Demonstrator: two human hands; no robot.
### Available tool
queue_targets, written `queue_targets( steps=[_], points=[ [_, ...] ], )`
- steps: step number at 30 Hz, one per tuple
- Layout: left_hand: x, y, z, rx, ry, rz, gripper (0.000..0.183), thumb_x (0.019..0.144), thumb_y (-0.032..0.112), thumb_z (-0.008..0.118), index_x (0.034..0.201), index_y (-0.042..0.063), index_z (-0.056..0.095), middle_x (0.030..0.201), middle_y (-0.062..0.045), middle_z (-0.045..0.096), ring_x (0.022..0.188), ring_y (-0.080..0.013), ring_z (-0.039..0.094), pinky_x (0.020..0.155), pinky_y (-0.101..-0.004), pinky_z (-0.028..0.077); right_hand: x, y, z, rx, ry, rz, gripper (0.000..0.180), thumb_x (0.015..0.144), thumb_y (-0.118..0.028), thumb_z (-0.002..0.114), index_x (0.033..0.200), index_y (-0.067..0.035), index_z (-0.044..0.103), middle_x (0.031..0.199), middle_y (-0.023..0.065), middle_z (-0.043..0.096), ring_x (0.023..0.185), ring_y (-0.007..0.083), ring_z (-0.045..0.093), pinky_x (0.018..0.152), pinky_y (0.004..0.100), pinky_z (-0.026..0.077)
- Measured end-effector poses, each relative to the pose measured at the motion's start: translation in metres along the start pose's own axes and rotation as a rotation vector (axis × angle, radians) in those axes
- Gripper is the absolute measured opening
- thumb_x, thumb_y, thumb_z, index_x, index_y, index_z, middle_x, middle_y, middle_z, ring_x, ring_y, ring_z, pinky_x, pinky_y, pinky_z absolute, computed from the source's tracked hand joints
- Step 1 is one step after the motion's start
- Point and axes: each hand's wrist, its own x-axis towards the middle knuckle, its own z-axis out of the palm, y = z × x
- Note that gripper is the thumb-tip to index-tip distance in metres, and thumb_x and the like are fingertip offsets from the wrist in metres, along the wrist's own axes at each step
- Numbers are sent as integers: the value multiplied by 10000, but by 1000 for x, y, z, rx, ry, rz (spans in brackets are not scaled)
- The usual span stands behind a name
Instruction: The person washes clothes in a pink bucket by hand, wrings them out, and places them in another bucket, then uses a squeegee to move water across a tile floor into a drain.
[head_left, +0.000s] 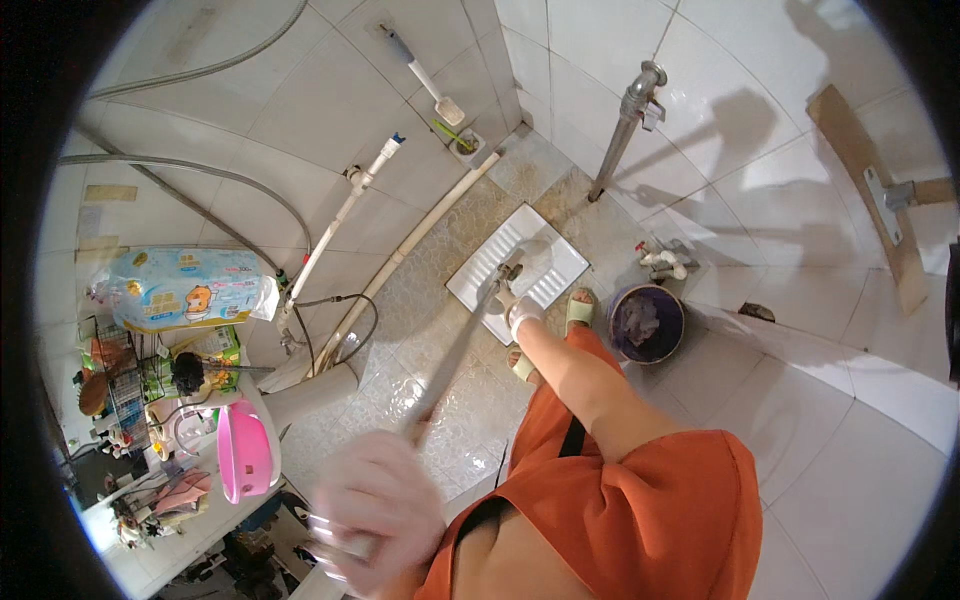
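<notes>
My left hand (379, 502), in a pale translucent glove and blurred, is closed around the near end of a long grey pole (450, 360) at the bottom of the view. The pole slants down and away towards a white ceramic squat toilet (559, 281) set in the tiled floor. Farther along, my right hand (517, 304), also gloved, grips the pole low over the toilet. Just beyond its fingers a small dark metallic-looking part shows above the pan; whether it belongs to the pole I cannot tell.
A dark bucket (646, 324) holding crumpled translucent material stands right of my slippered feet. A metal pipe (619, 139) rises behind. White pipes (341, 214) run along the left wall. A pink basin (246, 452) and a blue plastic-wrapped pack (187, 289) are at left; a brush (427, 79) hangs above.
</notes>
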Motion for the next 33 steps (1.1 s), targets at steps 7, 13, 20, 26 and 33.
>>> queue_targets(
  steps=[7,13,20,26,33],
  points=[
    [95,72,-77,-99,-265,-21,299,791,276,366,525,145,324,406,24,262,312,-77,189,308,-206,168,-51,-15,-66,-846,-158,-409,309,783,-222,476,952,9,591,1005,181,587,902,273,584,718,367,452],
    [74,40,-57,-78,-123,40,315,801,266,378,519,129,338,397,31,258,294,-83,211,313,-202,179,105,5,-109,-832,-201,-286,355,800,-262,426,1053,-62,575,1107,142,554,1021,294,513,827,367,393],
    [73,-14,-61,-150,-351,-53,361,833,281,369,504,135,344,383,30,252,286,-76,192,294,-205,155,97,-147,-179,-672,103,-889,301,818,-331,467,789,-56,584,786,80,605,780,253,561,696,361,403],
    [84,14,-85,-119,-198,-82,371,845,273,369,505,127,330,374,17,259,279,-72,196,284,-203,160,-19,-375,-192,-612,146,-1187,580,808,-490,439,1080,13,535,1072,236,537,982,381,514,865,407,382],
    [98,23,-63,244,915,136,309,834,253,364,553,126,346,398,-6,317,269,-74,209,325,-201,256,109,-483,-199,-838,848,-1164,393,667,-415,664,868,-78,648,830,138,633,780,315,608,687,375,481]
  ],
)
